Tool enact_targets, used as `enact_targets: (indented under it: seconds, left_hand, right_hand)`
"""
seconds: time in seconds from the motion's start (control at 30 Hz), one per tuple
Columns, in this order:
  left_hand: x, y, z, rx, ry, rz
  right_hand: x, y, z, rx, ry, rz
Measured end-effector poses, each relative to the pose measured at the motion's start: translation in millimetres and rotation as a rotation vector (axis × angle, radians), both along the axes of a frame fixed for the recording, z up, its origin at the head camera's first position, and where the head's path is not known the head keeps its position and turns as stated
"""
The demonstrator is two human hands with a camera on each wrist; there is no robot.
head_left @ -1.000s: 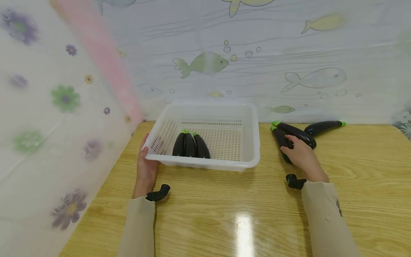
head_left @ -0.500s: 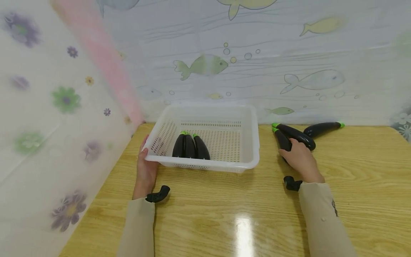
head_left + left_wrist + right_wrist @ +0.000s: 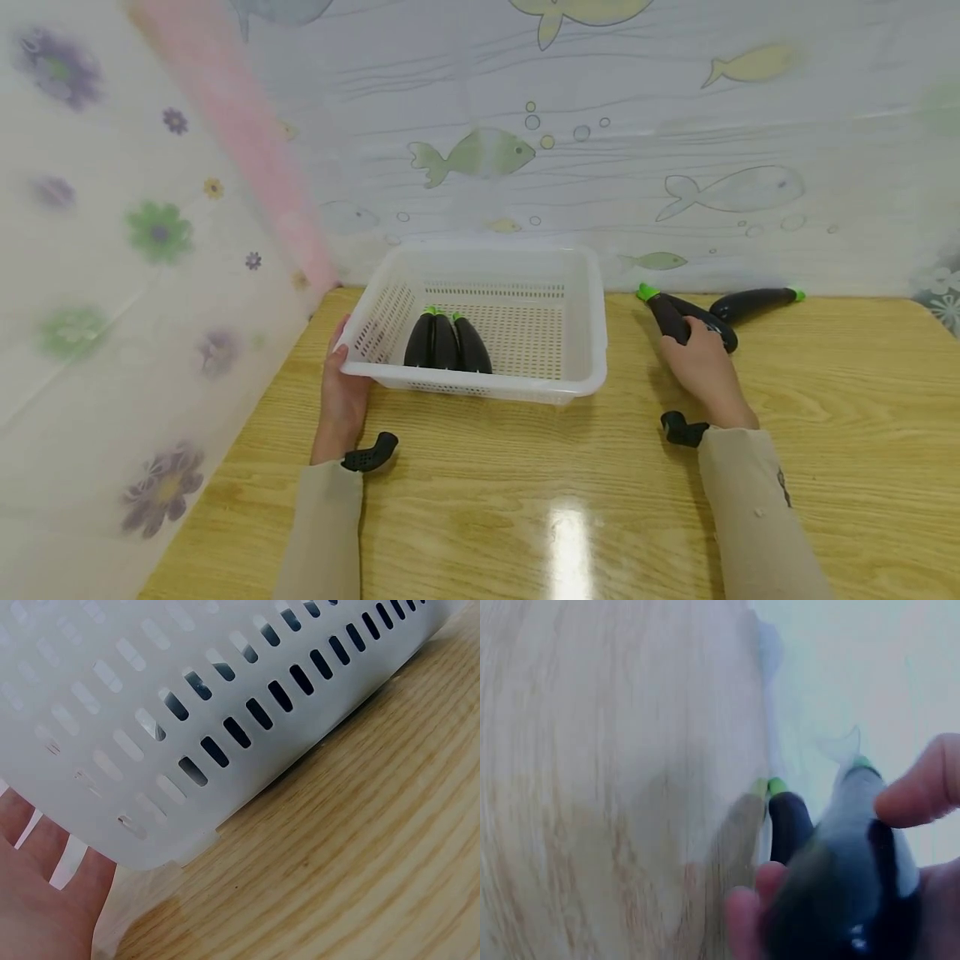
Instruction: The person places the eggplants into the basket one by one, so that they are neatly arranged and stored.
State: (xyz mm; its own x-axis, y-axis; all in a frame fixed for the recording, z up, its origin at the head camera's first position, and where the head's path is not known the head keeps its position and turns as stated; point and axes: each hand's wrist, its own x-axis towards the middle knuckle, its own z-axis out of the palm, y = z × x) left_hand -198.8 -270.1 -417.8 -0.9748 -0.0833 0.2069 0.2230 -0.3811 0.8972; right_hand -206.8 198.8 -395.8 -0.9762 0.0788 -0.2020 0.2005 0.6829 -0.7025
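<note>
My right hand (image 3: 703, 360) grips a dark eggplant (image 3: 667, 317) with a green stem end, and in the right wrist view the thumb lies along this eggplant (image 3: 847, 862). A second eggplant (image 3: 705, 318) lies just behind it, partly hidden by the hand. My left hand (image 3: 345, 400) holds the left rim of a white slotted plastic basket (image 3: 480, 383), thumb over the edge. The left wrist view has the left hand's fingers (image 3: 45, 855) spread against the basket's wall (image 3: 247, 727). Inside the basket, three eggplants (image 3: 444, 342) lie side by side at the left.
Farther right, another eggplant (image 3: 753, 303) lies by the back edge of the wooden table (image 3: 480, 492). A wall covering (image 3: 600, 192) printed with fish rises directly behind the table, and a flowered one (image 3: 112, 292) stands along the left.
My right hand has closed round the nearer eggplant and lifted it slightly off the table. The left hand and the basket have stayed in place.
</note>
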Motion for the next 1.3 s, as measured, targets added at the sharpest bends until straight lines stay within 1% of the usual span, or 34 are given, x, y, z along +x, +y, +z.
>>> enact_targets:
  seconds: [0.17,0.3,0.47,0.63,0.83,1.0,1.3]
  left_hand:
    - [0.1,0.3,-1.4,0.009,-0.013,0.003]
    - [0.9,0.5,-1.5,0.002,-0.018,0.002]
    - [1.8,0.2,-2.0,-0.009,-0.015,0.001]
    - [1.9,-0.2,-1.8,-0.006,-0.007,0.008]
    - [-1.4,-0.6,-1.4,0.004,0.009,0.006]
    - [-1.4,-0.4,-1.0,0.014,0.008,0.007]
    - [-1.1,0.5,0.0,0.005,0.006,0.007]
  right_hand:
    - [2.9,0.6,0.5,-0.08,0.048,-0.09]
    - [3.3,0.7,0.6,-0.151,0.056,-0.119]
    - [3.0,-0.6,2.7,-0.172,0.062,-0.125]
    - [2.7,-1.7,8.4,-0.201,0.102,-0.129]
    - [1.8,-3.6,15.4,-0.241,0.144,-0.131]
    - [1.2,-7.1,19.0,-0.267,0.156,-0.132]
    - [3.0,-13.9,31.0,-0.367,0.171,-0.087]
